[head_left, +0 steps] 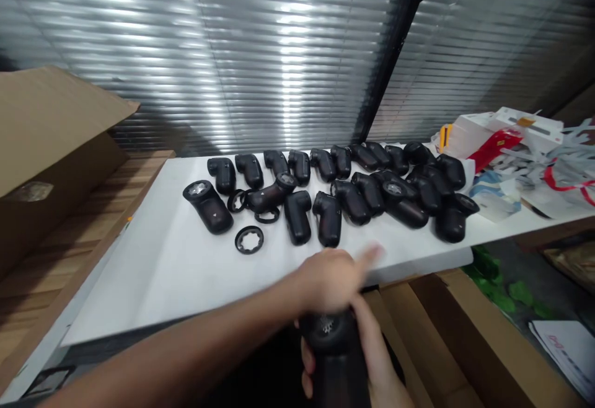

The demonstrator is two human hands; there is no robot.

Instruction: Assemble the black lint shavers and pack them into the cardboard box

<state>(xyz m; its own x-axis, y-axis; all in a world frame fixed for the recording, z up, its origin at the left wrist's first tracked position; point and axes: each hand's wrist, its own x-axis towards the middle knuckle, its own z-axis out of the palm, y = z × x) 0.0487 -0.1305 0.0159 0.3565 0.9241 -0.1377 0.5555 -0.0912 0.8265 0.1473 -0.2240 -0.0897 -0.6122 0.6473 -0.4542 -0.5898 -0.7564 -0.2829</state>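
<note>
Head view shows your right hand (pixel 372 358) wrapped around a black handle (pixel 335 352) at the bottom edge, below the table's near edge. Your left hand (pixel 332 278) hovers just above its top end, fingers curled, one fingertip stretched out. Farther off, the white table (pixel 176 271) carries a loose ring (pixel 249 239) and many more black handles (pixel 353 191). A cardboard box (pixel 51 147) stands at left.

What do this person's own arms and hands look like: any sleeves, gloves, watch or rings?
Both hands are bare, with no gloves. The left hand comes in on a long forearm that is uncovered, with no sleeve or watch showing. Only part of the right hand is in view, so rings cannot be ruled out; its fingers are motion-blurred.
</note>
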